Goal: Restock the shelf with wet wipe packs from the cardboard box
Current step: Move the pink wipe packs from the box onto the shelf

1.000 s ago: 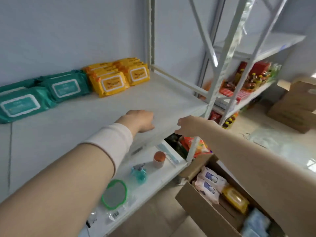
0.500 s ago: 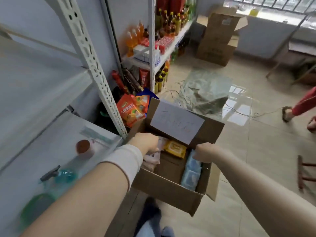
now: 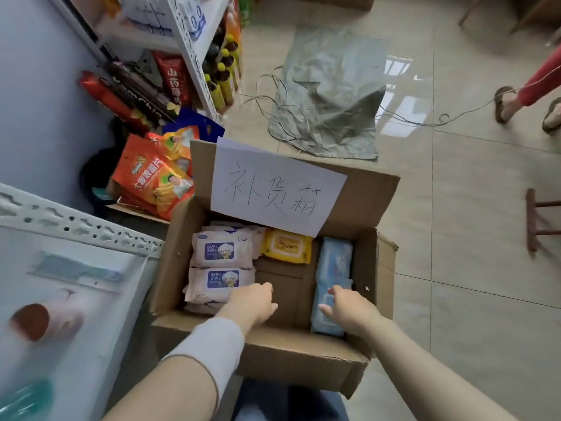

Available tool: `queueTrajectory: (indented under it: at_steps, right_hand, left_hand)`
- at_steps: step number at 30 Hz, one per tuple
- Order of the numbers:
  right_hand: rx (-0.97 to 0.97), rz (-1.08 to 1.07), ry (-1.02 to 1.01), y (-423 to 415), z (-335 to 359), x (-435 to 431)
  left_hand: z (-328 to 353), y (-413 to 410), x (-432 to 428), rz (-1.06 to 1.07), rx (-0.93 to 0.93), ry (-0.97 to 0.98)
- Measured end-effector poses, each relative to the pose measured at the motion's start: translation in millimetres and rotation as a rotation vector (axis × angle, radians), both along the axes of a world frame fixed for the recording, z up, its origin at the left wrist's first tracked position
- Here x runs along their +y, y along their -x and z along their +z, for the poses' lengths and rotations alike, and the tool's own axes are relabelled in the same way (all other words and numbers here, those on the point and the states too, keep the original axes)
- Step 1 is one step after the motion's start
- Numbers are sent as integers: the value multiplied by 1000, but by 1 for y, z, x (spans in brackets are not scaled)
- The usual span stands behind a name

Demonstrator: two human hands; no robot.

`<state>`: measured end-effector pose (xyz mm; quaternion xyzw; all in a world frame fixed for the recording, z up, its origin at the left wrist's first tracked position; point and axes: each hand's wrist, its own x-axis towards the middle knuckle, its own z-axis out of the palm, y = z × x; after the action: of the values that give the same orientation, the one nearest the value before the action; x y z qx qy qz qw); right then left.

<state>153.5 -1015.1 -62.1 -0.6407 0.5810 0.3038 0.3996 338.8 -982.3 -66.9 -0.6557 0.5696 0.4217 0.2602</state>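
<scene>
Looking down from my head, both my arms reach forward into the open brown cardboard box [image 3: 267, 354] on the tiled floor, just beside the white metal shelf [image 3: 76, 229] at my left. My left hand [image 3: 253, 303], with a white cuff on its wrist, is knuckles up, fingers curled loosely down at the right edge of the nearer white baby-wipes pack [image 3: 220, 282]; it touches or nearly touches that pack, and I cannot tell whether it grips anything. My right hand [image 3: 346, 308] lies palm down with fingers spread, resting open on top of the pale blue wet wipe pack [image 3: 332, 268] along the box's right wall.

The white soft packs carry a purple "BABY WIPES" label and sit stacked on the left side of the box, a second white pack [image 3: 223, 249] behind the first. A yellow wipes pack [image 3: 287, 246] lies flat at the back middle. The bare cardboard bottom shows between my hands. A white paper sheet with handwritten characters [image 3: 277, 189] is stuck on the raised far flap. Orange snack bags [image 3: 151, 180] lean beyond the box, under the shelf.
</scene>
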Motion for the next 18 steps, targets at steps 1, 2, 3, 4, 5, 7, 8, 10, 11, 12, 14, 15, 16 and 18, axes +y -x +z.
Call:
queueTrajectory:
  at_steps: [1,2,3,4,5,7,8,10,11,12,14,15,16,18]
  right_hand:
    - [-22,-55,-6,-1,-20,-11]
    - [-45,-109,-16,-2,-42,-22]
    - [-66,-162,-26,-3,-65,-31]
    - [-81,-209,-20,-3,-88,-40]
    - [-91,-244,-4,-4,-110,-49]
    - [-98,-285,15,-5,-149,-61]
    - [-99,-288,19,-7,-164,-66]
    - [-106,-280,11,-12,-187,-70]
    - [-113,-277,3,-15,-195,-69]
    - [-118,-274,-7,-19,-201,-66]
    - [-134,-270,-25,-31,-204,-60]
    - [-148,-268,-36,-38,-203,-57]
    - [-162,-266,-48,-46,-200,-55]
    - [-191,-266,-74,-64,-193,-51]
  left_hand:
    - [-19,1,-10,2,4,8]
    - [-40,2,-20,1,5,9]
    - [-61,2,-28,-3,3,-5]
    - [-81,2,-37,-6,-3,-7]
    - [-102,1,-46,-11,-11,8]
    - [-137,-1,-60,-12,-25,33]
    - [-151,-2,-65,0,-24,45]
    - [-172,-4,-68,53,-14,67]
    - [-179,-6,-66,85,-3,75]
    - [-182,-10,-61,117,9,77]
    - [-182,-23,-50,178,22,58]
    - [-179,-32,-43,208,18,48]
    - [-175,-43,-37,241,3,48]
    - [-165,-68,-30,346,-39,109]
